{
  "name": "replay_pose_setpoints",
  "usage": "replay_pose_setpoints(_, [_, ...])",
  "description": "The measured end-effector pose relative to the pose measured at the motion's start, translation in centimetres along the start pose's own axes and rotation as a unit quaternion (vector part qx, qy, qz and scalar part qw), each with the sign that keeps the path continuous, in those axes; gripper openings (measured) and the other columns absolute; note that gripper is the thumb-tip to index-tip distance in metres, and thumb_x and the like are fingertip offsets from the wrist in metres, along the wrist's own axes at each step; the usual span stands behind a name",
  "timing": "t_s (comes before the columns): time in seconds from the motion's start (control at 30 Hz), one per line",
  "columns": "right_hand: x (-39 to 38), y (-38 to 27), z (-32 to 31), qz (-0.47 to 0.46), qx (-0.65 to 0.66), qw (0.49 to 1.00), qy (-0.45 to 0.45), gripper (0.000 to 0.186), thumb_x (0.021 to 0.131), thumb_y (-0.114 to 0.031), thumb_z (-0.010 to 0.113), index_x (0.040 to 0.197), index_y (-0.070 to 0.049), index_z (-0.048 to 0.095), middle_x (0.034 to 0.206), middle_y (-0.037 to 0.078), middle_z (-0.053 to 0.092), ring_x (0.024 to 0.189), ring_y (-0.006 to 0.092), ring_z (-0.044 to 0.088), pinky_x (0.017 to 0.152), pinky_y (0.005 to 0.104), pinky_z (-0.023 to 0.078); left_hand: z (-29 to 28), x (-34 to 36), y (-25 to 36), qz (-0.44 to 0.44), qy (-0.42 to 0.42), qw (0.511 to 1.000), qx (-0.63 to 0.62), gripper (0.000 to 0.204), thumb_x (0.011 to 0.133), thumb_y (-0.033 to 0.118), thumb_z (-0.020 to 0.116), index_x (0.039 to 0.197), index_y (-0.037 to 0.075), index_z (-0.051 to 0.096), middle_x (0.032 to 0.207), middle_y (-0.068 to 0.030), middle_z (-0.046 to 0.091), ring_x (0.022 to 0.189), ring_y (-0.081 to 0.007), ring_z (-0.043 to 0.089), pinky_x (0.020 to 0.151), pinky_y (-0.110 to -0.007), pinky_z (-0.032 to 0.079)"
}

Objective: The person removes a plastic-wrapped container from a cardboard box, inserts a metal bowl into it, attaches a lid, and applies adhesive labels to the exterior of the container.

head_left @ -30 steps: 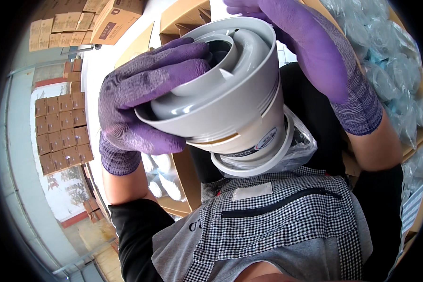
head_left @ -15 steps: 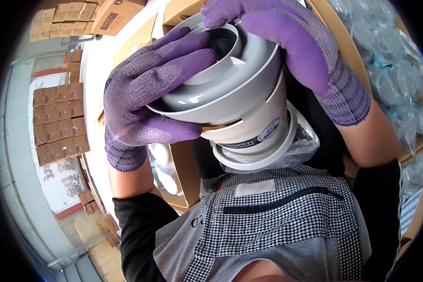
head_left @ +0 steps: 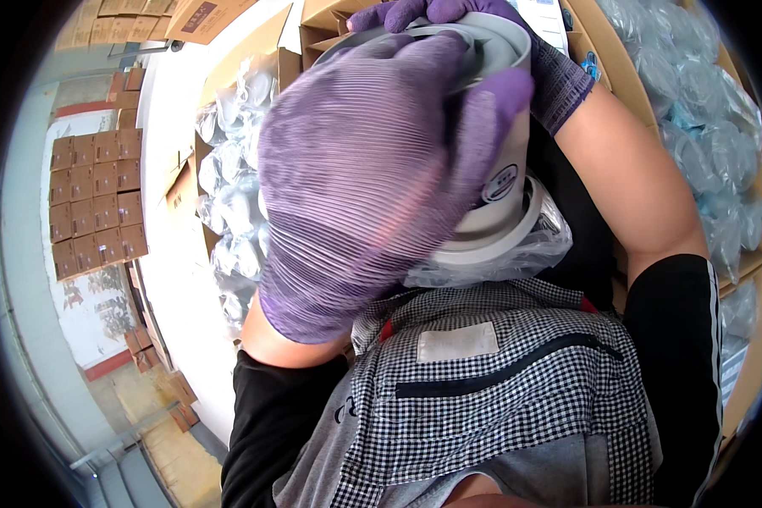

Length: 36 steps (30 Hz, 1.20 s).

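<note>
In front of my chest is a round plastic container with a cream body, a grey ring-shaped top and a flared base ring. An oval sticker sits on its side. My left hand, in a purple coated glove, covers most of its left and near side. The left fingers bend over the grey top, and the thumb lies across the near rim. At the far side, my gloved right hand curls its fingers over the rim; its palm is hidden behind the container. Clear plastic film bunches beneath the base.
An open carton at the right holds several clear-bagged parts. More bagged parts lie at the left beside carton flaps. Behind the container stands an open cardboard box with a paper sheet. Stacked brown cartons stand far left.
My left hand has swung from the left rim over the container's near side, its back now towards me. My right hand has slid to the far rim. Bagged parts at left now show.
</note>
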State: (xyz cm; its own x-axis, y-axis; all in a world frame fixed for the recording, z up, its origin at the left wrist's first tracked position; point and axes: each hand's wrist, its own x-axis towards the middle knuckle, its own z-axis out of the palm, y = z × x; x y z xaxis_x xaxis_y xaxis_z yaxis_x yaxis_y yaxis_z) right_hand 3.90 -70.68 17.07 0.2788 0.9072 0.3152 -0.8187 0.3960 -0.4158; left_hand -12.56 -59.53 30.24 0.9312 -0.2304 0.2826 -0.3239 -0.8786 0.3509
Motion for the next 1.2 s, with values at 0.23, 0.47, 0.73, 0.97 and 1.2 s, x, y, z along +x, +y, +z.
replay_pose_setpoints(0.23, [-3.8, 5.1, 8.5, -0.291, -0.644, 0.665, 0.241, 0.028, 0.103, -0.012, 0.044, 0.110, 0.005, 0.065, 0.113, 0.016, 0.066, 0.109, 0.0231, 0.063, 0.099, 0.0325, 0.047, 2.6, 0.1, -14.4, 0.227, 0.080, 0.909, -0.340, 0.069, 0.096, 0.057, 0.046, 0.108, -0.005, 0.074, 0.110, -0.0230, 0.072, 0.109, -0.0342, 0.069, 0.097, -0.043, 0.053])
replay_pose_setpoints(0.47, [-4.1, -0.4, 4.6, -0.273, -0.766, 0.578, 0.068, 0.024, 0.100, -0.008, 0.050, 0.116, 0.003, 0.064, 0.110, 0.018, 0.068, 0.106, 0.0247, 0.066, 0.099, 0.0329, 0.050, 5.3, 1.9, -12.0, 0.186, 0.182, 0.905, -0.337, 0.070, 0.109, 0.045, 0.023, 0.093, -0.004, 0.071, 0.093, -0.0194, 0.072, 0.099, -0.0353, 0.066, 0.103, -0.049, 0.045])
replay_pose_setpoints(0.73, [0.8, 1.4, 5.0, 0.004, -0.057, 0.978, 0.200, 0.035, 0.101, -0.009, 0.051, 0.132, 0.005, 0.058, 0.128, 0.015, 0.066, 0.119, 0.0234, 0.063, 0.107, 0.0341, 0.049, 1.3, -0.1, -1.6, 0.121, 0.153, 0.976, -0.092, 0.045, 0.106, 0.031, 0.046, 0.102, -0.003, 0.074, 0.093, -0.0155, 0.075, 0.088, -0.0278, 0.071, 0.085, -0.037, 0.054])
replay_pose_setpoints(0.97, [-2.6, 1.2, 9.2, -0.203, -0.527, 0.798, 0.207, 0.038, 0.106, -0.026, 0.049, 0.119, 0.005, 0.065, 0.113, 0.016, 0.070, 0.109, 0.0246, 0.066, 0.100, 0.0349, 0.050, 0.0, 0.5, -8.4, -0.051, 0.091, 0.901, -0.420, 0.038, 0.101, 0.026, 0.056, 0.112, -0.006, 0.072, 0.107, -0.0145, 0.074, 0.104, -0.0202, 0.067, 0.094, -0.032, 0.050])
replay_pose_setpoints(1.2, [-3.7, 3.0, 11.0, -0.231, -0.702, 0.627, 0.245, 0.037, 0.100, -0.026, 0.051, 0.099, 0.005, 0.071, 0.102, 0.017, 0.069, 0.104, 0.0241, 0.064, 0.097, 0.0363, 0.047, 5.7, 2.7, -16.1, 0.143, -0.001, 0.798, -0.586, 0.054, 0.105, 0.041, 0.045, 0.102, -0.006, 0.073, 0.111, -0.0189, 0.072, 0.127, -0.0311, 0.056, 0.114, -0.045, 0.034])
